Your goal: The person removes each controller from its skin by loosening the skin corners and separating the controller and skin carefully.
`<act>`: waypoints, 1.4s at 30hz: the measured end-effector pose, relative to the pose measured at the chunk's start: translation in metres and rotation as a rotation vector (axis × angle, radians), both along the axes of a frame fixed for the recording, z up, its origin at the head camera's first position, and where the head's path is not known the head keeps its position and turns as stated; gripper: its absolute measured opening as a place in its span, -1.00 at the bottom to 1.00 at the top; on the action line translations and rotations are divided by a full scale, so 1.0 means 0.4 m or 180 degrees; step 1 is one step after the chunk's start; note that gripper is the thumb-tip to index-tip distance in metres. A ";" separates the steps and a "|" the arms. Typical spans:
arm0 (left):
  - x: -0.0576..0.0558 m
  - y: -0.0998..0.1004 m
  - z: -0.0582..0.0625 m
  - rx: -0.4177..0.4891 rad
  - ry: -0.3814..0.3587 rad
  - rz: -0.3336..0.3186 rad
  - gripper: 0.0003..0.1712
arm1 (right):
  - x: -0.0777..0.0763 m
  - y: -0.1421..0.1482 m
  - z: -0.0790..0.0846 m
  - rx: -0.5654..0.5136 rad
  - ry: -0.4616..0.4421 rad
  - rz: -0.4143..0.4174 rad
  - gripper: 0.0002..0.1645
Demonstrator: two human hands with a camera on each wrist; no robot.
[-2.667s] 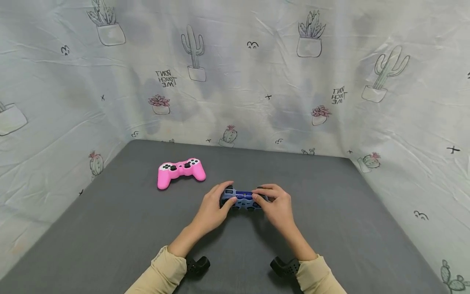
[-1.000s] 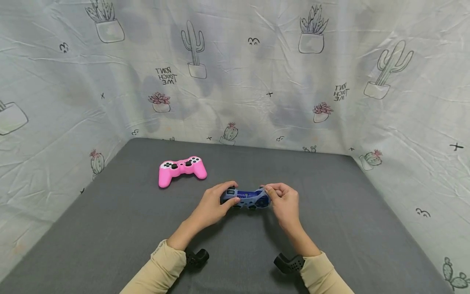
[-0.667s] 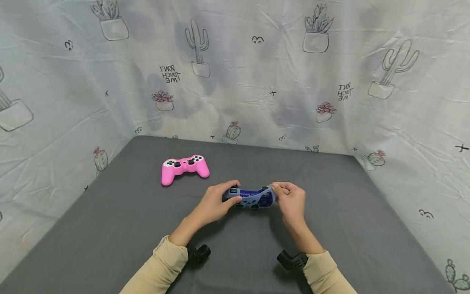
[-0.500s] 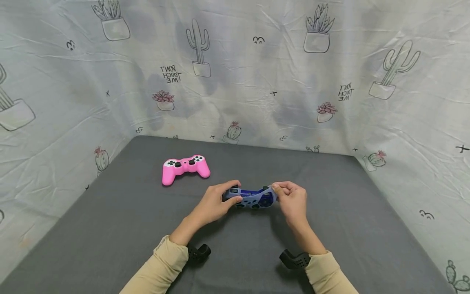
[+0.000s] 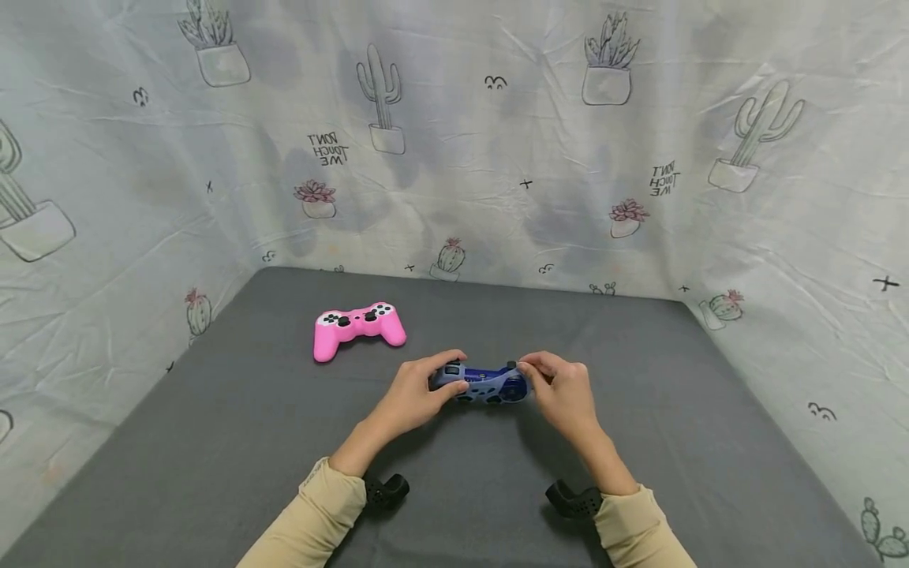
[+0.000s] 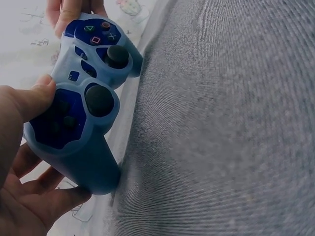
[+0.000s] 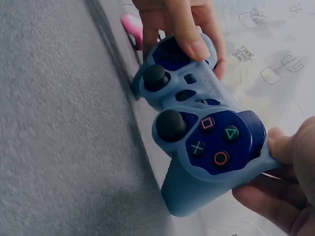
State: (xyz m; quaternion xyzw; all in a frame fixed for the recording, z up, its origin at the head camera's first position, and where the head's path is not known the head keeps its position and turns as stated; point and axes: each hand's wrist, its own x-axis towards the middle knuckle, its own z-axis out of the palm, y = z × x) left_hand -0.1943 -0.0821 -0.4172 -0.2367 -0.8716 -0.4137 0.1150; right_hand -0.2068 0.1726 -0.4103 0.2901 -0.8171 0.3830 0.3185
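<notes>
A dark blue game controller (image 5: 483, 375) in a translucent pale-blue silicone cover (image 7: 197, 179) is held up by both hands, its top edge facing up in the head view. My left hand (image 5: 414, 394) grips its left end, thumb on the near face and fingers round the back. At the right end, my right hand (image 5: 564, 392) pinches the edge of the cover between thumb and fingers. There the cover is stretched away from the shoulder, and blue casing shows bare around the symbol buttons (image 7: 214, 140). The left half of the cover lies closely over the controller.
A pink game controller (image 5: 358, 327) with white button areas lies on the grey tabletop (image 5: 234, 410), further back and to the left. A pale cloth with printed cacti (image 5: 454, 158) encloses the back and both sides.
My right hand took hold of the cover's edge near the right shoulder and pulled it out to the right, then eased slightly back toward the controller. My left hand keeps its grip.
</notes>
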 end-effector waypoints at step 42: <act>-0.014 -0.004 -0.002 -0.0111 0.0075 -0.0002 -0.58 | -0.001 0.034 -0.001 -0.0734 -0.1108 0.0396 -0.87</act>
